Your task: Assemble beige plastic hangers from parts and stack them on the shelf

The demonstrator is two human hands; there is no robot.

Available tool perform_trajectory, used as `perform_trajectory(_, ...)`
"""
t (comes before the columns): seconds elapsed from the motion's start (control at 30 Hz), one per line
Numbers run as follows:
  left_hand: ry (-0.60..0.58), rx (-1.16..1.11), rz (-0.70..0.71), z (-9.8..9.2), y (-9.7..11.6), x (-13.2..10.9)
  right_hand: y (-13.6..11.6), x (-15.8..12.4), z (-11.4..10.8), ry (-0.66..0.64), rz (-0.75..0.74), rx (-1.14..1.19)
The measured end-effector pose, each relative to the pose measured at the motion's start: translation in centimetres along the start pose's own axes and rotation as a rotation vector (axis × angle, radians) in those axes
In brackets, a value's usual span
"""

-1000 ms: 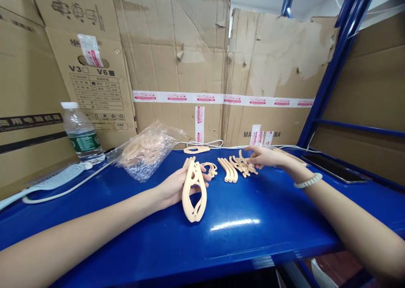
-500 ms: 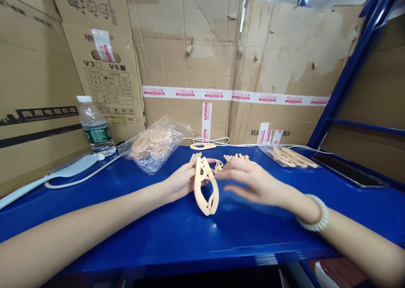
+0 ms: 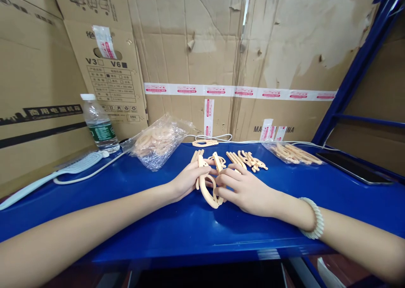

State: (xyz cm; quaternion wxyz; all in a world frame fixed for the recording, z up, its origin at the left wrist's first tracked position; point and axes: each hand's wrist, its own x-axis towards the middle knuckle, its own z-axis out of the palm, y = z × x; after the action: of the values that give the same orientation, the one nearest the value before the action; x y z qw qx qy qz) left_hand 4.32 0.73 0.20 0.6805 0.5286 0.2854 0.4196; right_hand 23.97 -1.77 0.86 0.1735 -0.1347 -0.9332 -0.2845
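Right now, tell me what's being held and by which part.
A cream-coloured two-sided piece: the left hand grips its left side near the upper end, and the right hand holds its right side.

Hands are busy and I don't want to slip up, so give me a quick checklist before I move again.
1. Left hand on the peach hinged piece: ok, its fingers hold the piece's left side.
2. Right hand on the same piece: ok, fingers at its right side.
3. Joint at the near end firmly seated: cannot tell, too small to judge.
4. Small curved parts kept inside a bag: not ok, they lie loose on the blue table.
5. Water bottle standing and capped: ok.
6. Plastic bag of parts at the back left sealed: cannot tell.
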Motion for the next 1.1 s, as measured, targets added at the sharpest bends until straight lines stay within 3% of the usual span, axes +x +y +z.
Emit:
perform_trajectory(0.23, 0.004, 0.201, 0.045, -0.2, -0.7, -0.1, 0.7, -0.6, 0.5, -0.163, 0.190, 0.032)
perform_trajectory(0.37, 0.050, 0.171, 0.019, -0.2, -0.6, -0.1, 0.8, -0.8, 0.6, -0.211, 0.246, 0.075)
perform_trajectory(0.6, 0.199, 0.030, -0.007, -0.2, 0.0, 0.2, 1.0, -0.5, -0.2, 0.032, 0.179, 0.062)
perform_trajectory(0.73, 0.181, 0.006, 0.001, -0.2, 0.0, 0.2, 3.2, -1.5, -0.7, 0.203, 0.389, 0.269)
perform_trajectory(0.8, 0.169, 0.008, -0.009, -0.1, 0.1, 0.2, 4.9, -2.3, -0.9, 0.203, 0.480, 0.312)
perform_trajectory(0.93, 0.166, -0.015, -0.041, -0.1, 0.3, 0.2, 7.1, -3.3, -0.5, 0.142, 0.424, 0.312)
perform_trajectory(1.1, 0.109, -0.060, -0.024, -0.1, 0.6, 0.1, 6.5, -3.1, 0.9, 0.088, 0.398, 0.392)
